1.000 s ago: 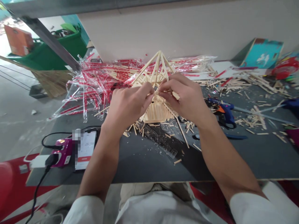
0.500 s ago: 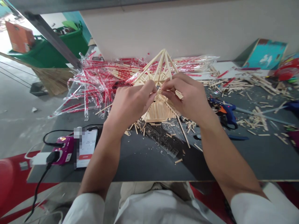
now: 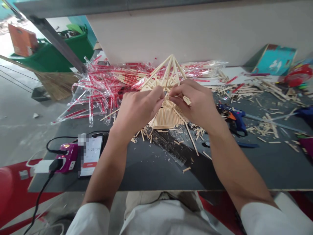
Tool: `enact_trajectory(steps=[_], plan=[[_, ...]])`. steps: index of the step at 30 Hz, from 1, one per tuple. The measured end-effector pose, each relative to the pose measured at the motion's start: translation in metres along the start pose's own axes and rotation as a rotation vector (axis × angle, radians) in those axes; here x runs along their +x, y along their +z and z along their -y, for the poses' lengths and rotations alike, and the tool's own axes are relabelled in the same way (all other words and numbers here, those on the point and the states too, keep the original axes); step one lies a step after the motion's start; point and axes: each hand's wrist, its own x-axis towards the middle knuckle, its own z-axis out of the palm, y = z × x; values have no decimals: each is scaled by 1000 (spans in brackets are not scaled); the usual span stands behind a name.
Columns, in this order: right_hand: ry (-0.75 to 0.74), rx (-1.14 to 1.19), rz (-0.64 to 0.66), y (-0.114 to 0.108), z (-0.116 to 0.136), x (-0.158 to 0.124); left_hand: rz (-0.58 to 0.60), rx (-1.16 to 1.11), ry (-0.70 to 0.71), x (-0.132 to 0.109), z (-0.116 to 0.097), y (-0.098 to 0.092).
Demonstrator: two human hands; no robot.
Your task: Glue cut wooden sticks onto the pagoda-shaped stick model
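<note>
A pyramid-shaped model of thin wooden sticks (image 3: 167,117) stands on the dark table top (image 3: 146,173), with a panel of closely laid sticks at its front and long sticks rising to a peak. My left hand (image 3: 138,112) and my right hand (image 3: 195,104) meet at its middle. The fingertips of both hands pinch sticks there, close together. The hands hide the model's centre, so the exact sticks held cannot be told. Short cut sticks (image 3: 195,130) lie scattered around its base.
Chopsticks in red-printed plastic wrappers (image 3: 102,85) are heaped behind and left of the model. A blue glue gun (image 3: 236,119) and stick offcuts lie right. A clear ruler (image 3: 168,147) lies in front, and a phone (image 3: 91,155) beside a purple charger (image 3: 67,156) at left.
Both hands stay on the model with little visible movement. The view has shifted slightly, so the table and objects sit a little differently in the picture.
</note>
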Motion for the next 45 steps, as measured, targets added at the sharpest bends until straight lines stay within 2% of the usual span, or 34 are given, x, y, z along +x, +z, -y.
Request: enact_trajectory(steps=[18, 28, 45], plan=[[-25, -3, -13, 0, 0, 0, 9, -33, -32, 0, 1, 2], [-1, -13, 5, -1, 1, -1, 3, 38, 1, 0, 1, 1], [11, -18, 24, -2, 4, 0, 66, -50, -83, 1, -2, -2]])
